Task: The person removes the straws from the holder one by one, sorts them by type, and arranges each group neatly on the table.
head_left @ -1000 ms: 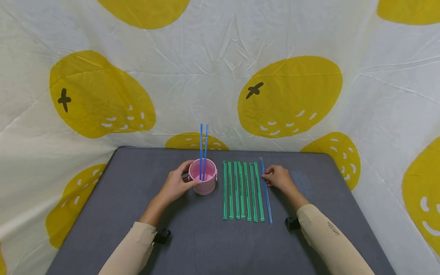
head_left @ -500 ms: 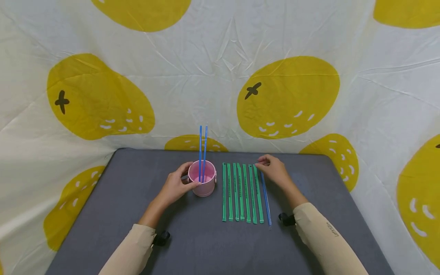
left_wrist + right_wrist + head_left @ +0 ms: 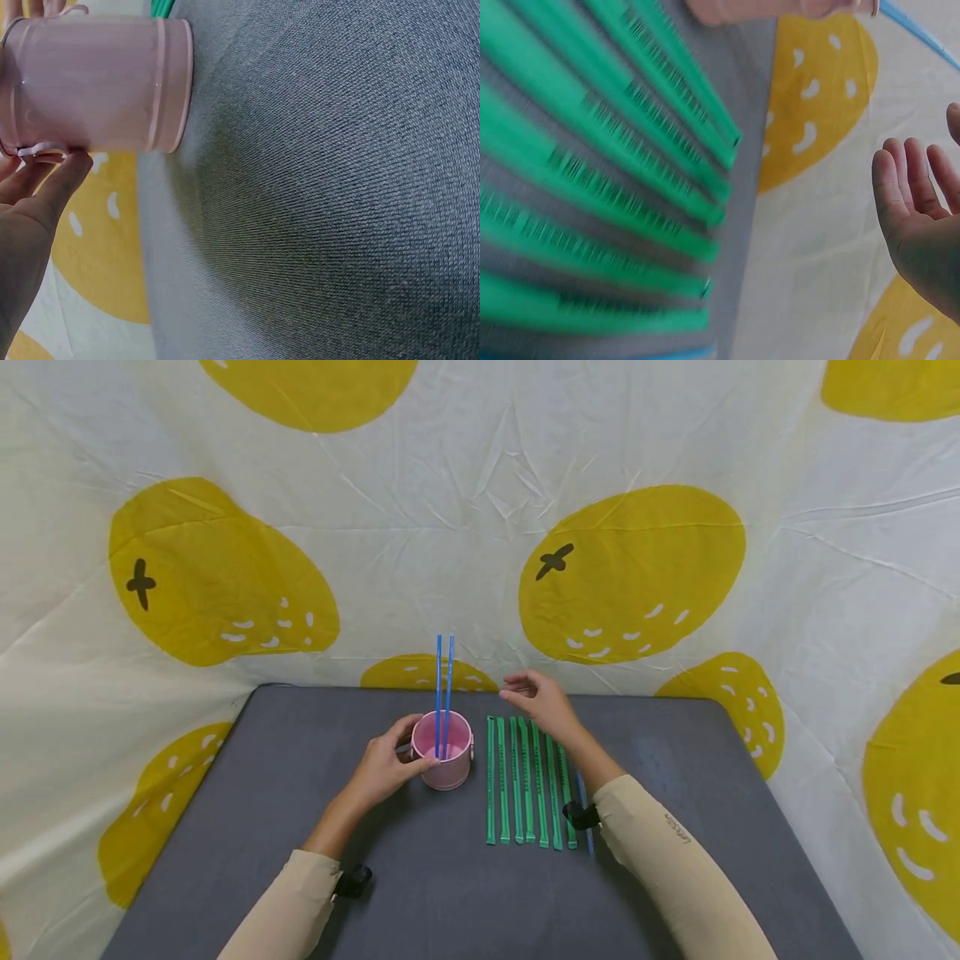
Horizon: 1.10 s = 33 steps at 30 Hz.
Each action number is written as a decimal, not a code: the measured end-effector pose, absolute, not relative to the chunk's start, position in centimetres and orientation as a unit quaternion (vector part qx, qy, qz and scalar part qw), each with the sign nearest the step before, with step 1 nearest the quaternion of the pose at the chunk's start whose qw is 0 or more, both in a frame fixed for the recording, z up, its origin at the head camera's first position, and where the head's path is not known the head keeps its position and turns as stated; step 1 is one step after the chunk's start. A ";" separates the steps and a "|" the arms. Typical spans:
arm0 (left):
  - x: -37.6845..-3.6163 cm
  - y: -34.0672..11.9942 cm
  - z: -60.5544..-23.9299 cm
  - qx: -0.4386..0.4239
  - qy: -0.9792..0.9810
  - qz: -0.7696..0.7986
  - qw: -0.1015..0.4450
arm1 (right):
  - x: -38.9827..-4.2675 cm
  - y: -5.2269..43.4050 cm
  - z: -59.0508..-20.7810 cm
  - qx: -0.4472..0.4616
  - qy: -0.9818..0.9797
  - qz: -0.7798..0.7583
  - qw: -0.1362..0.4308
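A small pink bucket (image 3: 448, 772) stands upright on the table, with two blue straws (image 3: 438, 693) rising out of it. My left hand (image 3: 386, 766) grips the bucket's left side, thumb at the front of the rim and fingers round behind; the left wrist view shows the fingers by a side loop (image 3: 46, 148). My right hand (image 3: 542, 703) is raised over the far ends of a row of green paper-wrapped straws (image 3: 516, 793), its fingers relaxed and holding nothing. A clear-wrapped blue straw (image 3: 589, 837) lies right of that row, partly hidden by the right forearm.
The dark grey table (image 3: 420, 893) ends at a white cloth (image 3: 435, 568) printed with yellow fruit shapes. Each wrist wears a small black camera, the left camera (image 3: 354, 881) hanging close over the table.
My right hand has come away from the blue straw at the row's right end and moved left and upward, towards the bucket. My left hand and the bucket stay in place.
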<state>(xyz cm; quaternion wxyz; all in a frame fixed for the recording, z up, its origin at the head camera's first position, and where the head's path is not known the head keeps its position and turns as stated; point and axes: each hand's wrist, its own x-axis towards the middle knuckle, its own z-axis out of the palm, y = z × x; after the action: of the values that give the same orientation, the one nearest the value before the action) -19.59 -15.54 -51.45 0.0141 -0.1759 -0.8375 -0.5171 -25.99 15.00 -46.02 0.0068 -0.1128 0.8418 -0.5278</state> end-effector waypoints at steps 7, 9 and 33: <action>-19.5 -15.5 -51.5 -0.178 -0.838 -0.515 0.025 | -27.1 11.0 -46.0 -0.142 0.829 -0.540 0.017; -19.5 -15.5 -51.5 -0.183 -0.837 -0.515 0.030 | -27.3 10.1 -46.1 -0.145 0.828 -0.542 0.017; -19.1 -15.3 -51.9 -0.164 -0.832 -0.530 0.020 | -27.1 6.1 -45.4 -0.143 0.800 -0.582 0.019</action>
<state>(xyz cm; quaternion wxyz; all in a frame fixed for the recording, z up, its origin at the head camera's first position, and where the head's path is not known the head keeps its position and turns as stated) -19.09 -15.33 -51.87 0.0204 -0.1644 -0.8316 -0.5301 -27.13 6.06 -45.43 0.0187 -0.1427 0.8001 -0.5823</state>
